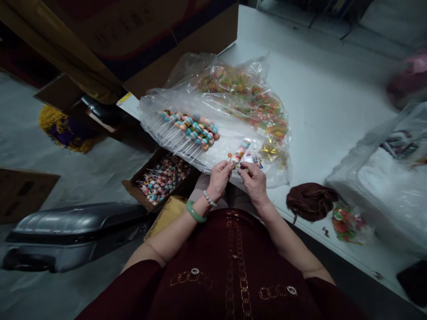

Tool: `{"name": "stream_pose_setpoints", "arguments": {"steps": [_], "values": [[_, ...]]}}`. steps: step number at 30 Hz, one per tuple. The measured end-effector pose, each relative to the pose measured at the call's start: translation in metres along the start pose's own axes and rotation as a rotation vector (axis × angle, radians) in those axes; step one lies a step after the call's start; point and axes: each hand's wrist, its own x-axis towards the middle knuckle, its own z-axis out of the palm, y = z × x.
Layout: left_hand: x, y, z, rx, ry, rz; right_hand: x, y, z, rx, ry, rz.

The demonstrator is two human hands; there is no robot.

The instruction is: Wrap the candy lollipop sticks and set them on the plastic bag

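Note:
At the table's near edge, my left hand [220, 178] and my right hand [254, 180] are close together, fingertips pinched at the lower end of a candy skewer [241, 150]. Its pastel pieces point up and away from me; the fingers hide its lower end. A small orange bead-like piece [230, 155] shows just above my left fingertips. Left of my hands, several candy skewers [196, 130] lie in a row on clear plastic, white sticks toward me. Gold twist ties [271, 152] lie to the right, beside small printed tags [255, 159].
A clear bag of colourful gummy candy [256, 100] lies behind. Below the table's left edge, a cardboard box [133, 186] holds many wrapped skewers. A grey suitcase [76, 226] stands left. A brown cloth pouch [310, 201] and a small candy bag [348, 224] lie right.

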Motion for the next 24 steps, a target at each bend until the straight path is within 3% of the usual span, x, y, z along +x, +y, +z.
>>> {"name": "stream_pose_setpoints", "arguments": {"steps": [4,7,15,18,21,24], "values": [[-0.005,0.003,0.002,0.126,0.022,0.135,0.004,-0.012,0.020,0.484,-0.049,0.305],[-0.007,0.004,0.003,0.168,0.055,0.180,0.008,-0.020,0.022,0.604,-0.050,0.388],[-0.005,0.003,-0.002,-0.165,0.048,-0.139,0.006,-0.021,0.028,0.699,-0.073,0.598],[-0.005,0.006,-0.009,-0.146,0.052,-0.128,0.000,-0.015,0.029,0.608,-0.107,0.576],[-0.007,0.008,-0.011,-0.080,0.045,-0.047,-0.001,-0.013,0.027,0.512,-0.099,0.426],[-0.008,0.006,-0.008,-0.036,0.036,0.028,0.002,-0.013,0.025,0.551,-0.117,0.364]]}}
